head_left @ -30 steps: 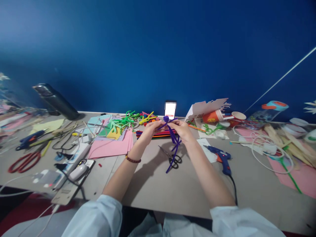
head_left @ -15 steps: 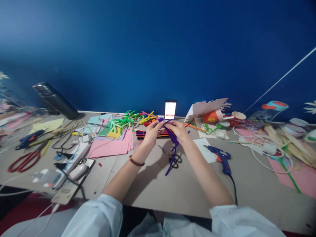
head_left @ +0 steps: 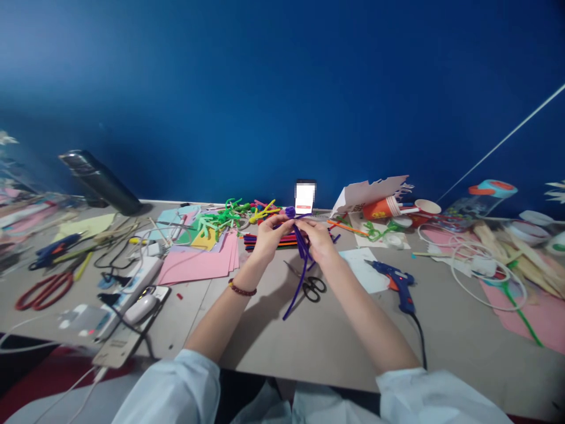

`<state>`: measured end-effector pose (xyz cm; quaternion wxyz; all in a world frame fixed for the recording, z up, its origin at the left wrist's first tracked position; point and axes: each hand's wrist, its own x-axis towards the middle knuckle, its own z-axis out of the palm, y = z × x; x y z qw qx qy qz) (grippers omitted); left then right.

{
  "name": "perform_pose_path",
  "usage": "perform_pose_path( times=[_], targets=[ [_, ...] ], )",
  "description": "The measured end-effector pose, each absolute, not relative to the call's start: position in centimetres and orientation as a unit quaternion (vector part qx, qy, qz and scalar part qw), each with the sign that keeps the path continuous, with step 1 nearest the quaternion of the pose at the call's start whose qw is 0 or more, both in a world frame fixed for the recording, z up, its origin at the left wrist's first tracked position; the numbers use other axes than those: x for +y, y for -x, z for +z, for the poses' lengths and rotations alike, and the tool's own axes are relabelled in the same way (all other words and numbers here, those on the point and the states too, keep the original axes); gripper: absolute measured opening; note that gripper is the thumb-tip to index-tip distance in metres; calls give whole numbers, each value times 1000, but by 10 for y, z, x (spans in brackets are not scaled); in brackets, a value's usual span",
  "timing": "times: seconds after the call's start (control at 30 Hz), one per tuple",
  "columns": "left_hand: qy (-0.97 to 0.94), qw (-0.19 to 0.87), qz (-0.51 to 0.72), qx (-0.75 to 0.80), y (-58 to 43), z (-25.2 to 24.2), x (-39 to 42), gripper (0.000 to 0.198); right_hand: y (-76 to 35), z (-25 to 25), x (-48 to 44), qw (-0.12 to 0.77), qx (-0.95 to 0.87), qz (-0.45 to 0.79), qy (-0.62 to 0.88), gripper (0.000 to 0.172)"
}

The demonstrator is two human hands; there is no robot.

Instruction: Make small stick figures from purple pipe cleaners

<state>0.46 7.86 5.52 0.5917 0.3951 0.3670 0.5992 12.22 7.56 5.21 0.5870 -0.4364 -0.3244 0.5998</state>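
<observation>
The long tail [head_left: 295,296] of the purple bundle [head_left: 301,244] has swung left, its tip now nearer the front edge of the table [head_left: 273,347]. The right hand [head_left: 316,240] has slid left, closer to the left hand [head_left: 270,235]. More white paper [head_left: 366,271] shows.

Dark bottle [head_left: 103,182] near a blue wall [head_left: 247,100], white power strip [head_left: 143,275], tipped orange paper cup [head_left: 379,208]
</observation>
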Motion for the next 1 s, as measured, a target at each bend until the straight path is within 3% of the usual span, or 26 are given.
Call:
perform_pose_path(
  times=[0.5,0.67,1.0],
  targets=[
    [-389,569,610,391,-3,48,82,29,-128,45,81,584,-429,540,428,28],
    [-361,594,597,400,-4,52,80,30,-131,47,81,593,-474,518,394,36],
    [-358,610,594,382,-6,58,73,28,-135,48,85,587,-512,485,398,28]
  ],
)
